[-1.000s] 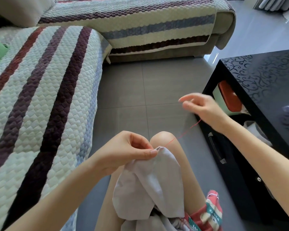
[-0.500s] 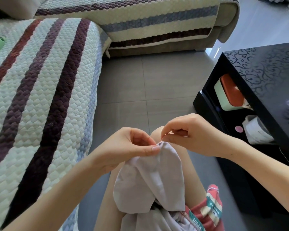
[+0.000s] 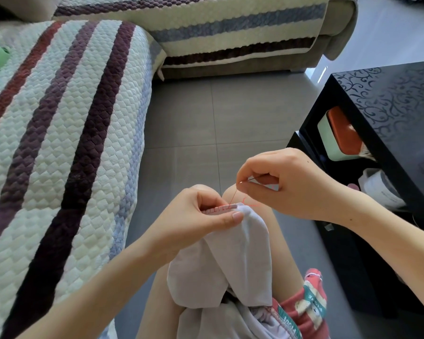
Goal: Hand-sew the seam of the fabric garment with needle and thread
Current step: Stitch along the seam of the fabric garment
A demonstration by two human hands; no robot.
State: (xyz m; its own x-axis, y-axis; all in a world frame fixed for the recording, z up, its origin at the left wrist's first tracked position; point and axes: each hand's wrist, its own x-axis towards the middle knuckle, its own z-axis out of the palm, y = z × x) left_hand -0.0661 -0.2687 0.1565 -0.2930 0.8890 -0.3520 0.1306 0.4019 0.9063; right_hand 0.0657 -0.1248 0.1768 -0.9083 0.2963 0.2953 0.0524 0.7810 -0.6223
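A pale lilac fabric garment (image 3: 233, 260) hangs over my knee. My left hand (image 3: 201, 214) pinches its top edge, where a row of red stitches runs along the seam (image 3: 222, 208). My right hand (image 3: 284, 184) is just right of and above the seam and pinches a thin needle (image 3: 251, 179) between thumb and forefinger. Red thread (image 3: 233, 195) runs from the needle down to the seam end, with a small loop beside it.
A quilted striped sofa cover (image 3: 59, 143) fills the left, with a second sofa section (image 3: 230, 33) at the back. A black low table (image 3: 389, 113) stands at the right; its shelf holds a green and orange box (image 3: 338, 135) and a white container (image 3: 380, 187). Grey tiled floor (image 3: 206, 113) lies between.
My right hand came back from its outstretched pull at the right to the seam, then lifted slightly with the needle. My left hand kept its pinch on the fabric edge.
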